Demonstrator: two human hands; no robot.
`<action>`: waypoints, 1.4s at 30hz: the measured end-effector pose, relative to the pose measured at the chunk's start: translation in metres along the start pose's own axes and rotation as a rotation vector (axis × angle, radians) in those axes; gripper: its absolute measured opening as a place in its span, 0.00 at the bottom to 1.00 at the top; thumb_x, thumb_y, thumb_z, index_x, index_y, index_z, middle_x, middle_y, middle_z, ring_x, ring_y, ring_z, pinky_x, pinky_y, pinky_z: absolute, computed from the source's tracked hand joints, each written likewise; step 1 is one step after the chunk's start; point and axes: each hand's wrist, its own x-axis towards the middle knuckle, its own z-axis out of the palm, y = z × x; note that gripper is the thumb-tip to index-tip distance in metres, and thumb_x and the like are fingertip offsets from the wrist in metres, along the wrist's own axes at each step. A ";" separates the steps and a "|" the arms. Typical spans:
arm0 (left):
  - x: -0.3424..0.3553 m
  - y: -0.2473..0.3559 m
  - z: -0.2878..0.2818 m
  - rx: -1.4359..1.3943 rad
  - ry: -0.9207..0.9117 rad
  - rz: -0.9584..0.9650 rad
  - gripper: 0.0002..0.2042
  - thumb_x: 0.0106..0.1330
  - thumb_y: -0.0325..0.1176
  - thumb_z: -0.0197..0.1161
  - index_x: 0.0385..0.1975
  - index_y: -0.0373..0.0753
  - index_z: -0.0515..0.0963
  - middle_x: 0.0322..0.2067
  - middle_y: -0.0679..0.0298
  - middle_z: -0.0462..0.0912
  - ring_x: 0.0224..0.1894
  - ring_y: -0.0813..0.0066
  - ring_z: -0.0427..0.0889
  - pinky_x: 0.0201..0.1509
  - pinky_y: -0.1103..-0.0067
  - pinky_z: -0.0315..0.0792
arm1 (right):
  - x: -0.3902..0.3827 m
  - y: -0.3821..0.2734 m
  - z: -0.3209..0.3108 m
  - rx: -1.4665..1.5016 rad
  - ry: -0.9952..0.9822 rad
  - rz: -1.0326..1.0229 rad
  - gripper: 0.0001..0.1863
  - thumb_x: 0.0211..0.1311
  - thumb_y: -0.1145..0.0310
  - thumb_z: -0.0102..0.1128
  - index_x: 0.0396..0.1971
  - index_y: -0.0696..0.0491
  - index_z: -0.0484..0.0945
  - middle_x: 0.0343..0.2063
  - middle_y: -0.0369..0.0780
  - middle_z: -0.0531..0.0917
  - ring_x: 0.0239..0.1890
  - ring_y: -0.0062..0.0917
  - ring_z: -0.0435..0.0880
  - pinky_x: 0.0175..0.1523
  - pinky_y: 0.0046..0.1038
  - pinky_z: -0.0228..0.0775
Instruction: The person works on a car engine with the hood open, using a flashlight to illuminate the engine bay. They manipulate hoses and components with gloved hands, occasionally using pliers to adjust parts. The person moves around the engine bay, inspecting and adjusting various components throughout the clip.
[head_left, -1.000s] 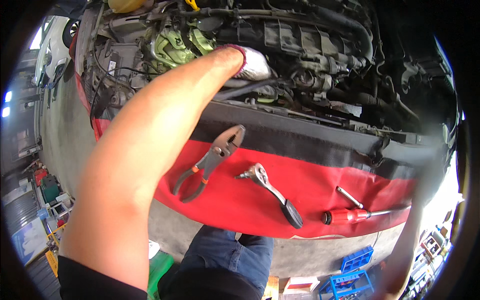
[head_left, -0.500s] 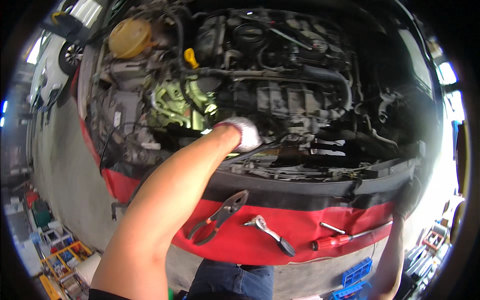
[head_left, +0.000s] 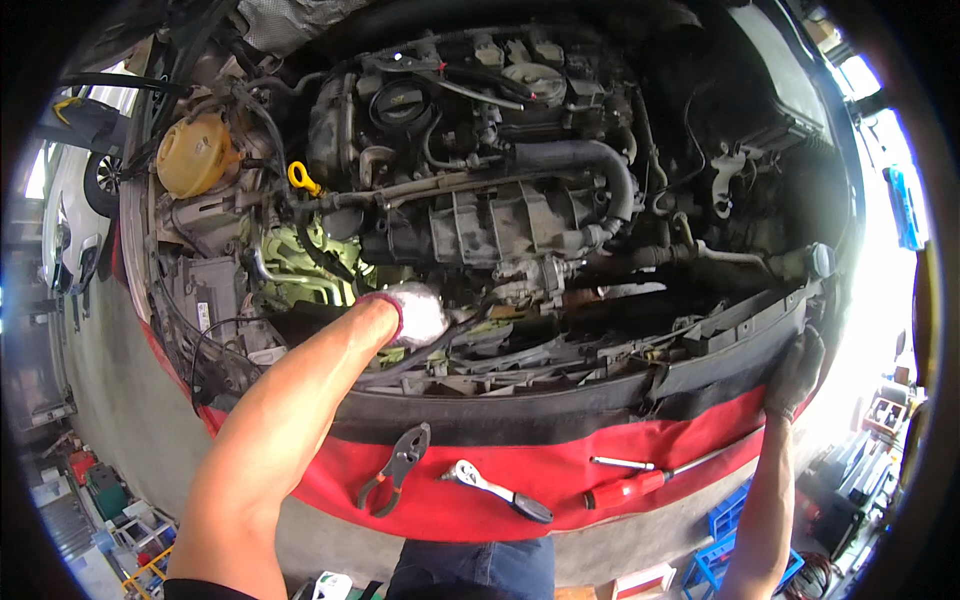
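My left hand (head_left: pixel 412 314), in a white glove with a dark red cuff, reaches down into the engine bay, just in front of the engine (head_left: pixel 490 225). Its fingers are hidden below the glove's back, so what they touch does not show. A black hose (head_left: pixel 440 345) runs close beside it. At the far right, my right hand (head_left: pixel 797 375) wears a grey glove and lies on the front corner of the car, fingers stretched along the edge. Nearest to it, on the red cover (head_left: pixel 440 500), is a screwdriver with a red handle (head_left: pixel 622 491).
Slip-joint pliers (head_left: pixel 400 465), a ratchet (head_left: pixel 500 492) and a small metal bar (head_left: pixel 622 463) also lie on the red cover. A yellowish coolant tank (head_left: pixel 195 157) and a yellow dipstick handle (head_left: pixel 303 178) stand to the left. Blue crates (head_left: pixel 735 560) sit low at the right.
The view has shifted, so the engine and tools appear farther left. My left hand stays down in front of the engine. My right hand shows more clearly at the corner.
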 end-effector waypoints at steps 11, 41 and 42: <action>0.007 -0.006 0.010 -0.351 0.231 -0.234 0.20 0.75 0.44 0.46 0.54 0.38 0.78 0.44 0.46 0.84 0.49 0.43 0.82 0.54 0.60 0.76 | 0.007 0.003 0.002 -0.013 0.002 -0.069 0.20 0.73 0.59 0.53 0.56 0.57 0.77 0.52 0.46 0.82 0.56 0.37 0.79 0.64 0.34 0.66; -0.133 0.044 -0.045 -0.339 0.257 -0.525 0.24 0.62 0.50 0.62 0.46 0.34 0.81 0.42 0.46 0.84 0.47 0.53 0.84 0.52 0.63 0.74 | 0.007 -0.001 0.005 0.087 -0.014 -0.099 0.20 0.74 0.58 0.53 0.56 0.56 0.76 0.50 0.47 0.82 0.54 0.37 0.80 0.60 0.35 0.69; -0.144 0.051 -0.056 -0.470 0.055 -0.602 0.25 0.61 0.50 0.63 0.46 0.33 0.81 0.38 0.47 0.85 0.43 0.55 0.84 0.49 0.64 0.74 | 0.006 0.000 0.006 0.102 -0.023 -0.095 0.20 0.74 0.58 0.53 0.56 0.56 0.76 0.49 0.46 0.82 0.54 0.37 0.80 0.61 0.34 0.69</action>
